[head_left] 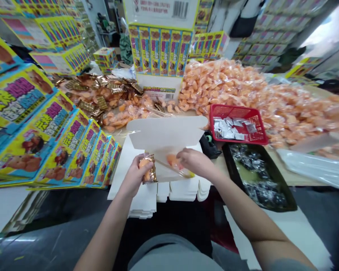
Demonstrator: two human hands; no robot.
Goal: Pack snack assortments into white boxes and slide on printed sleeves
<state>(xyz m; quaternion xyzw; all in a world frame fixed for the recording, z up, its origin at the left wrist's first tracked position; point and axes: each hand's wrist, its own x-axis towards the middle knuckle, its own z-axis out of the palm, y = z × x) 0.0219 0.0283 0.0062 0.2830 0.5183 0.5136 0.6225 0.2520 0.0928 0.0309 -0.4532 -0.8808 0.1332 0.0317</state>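
Observation:
My left hand (pixel 135 175) grips a gold-brown foil packet together with an orange piece (pixel 147 169), held at the left end of an open white carton (pixel 166 137). Over the carton's right half, my right hand (pixel 196 162) has its fingers curled at a bagged orange piece (pixel 173 161) in clear film, its fingertips partly hidden and slightly blurred. The carton's lid stands up at the back. Beneath the carton lies a stack of flat white cartons (pixel 142 205).
Printed yellow-blue boxes (pixel 56 143) stand in rows at left. Behind are gold packets (pixel 113 88) and a large heap of bagged orange pieces (pixel 226 82). At right sit a red basket (pixel 264 131) of white sachets, a dark tray (pixel 289 199) of clear-wrapped black items and a tape dispenser (pixel 210 145).

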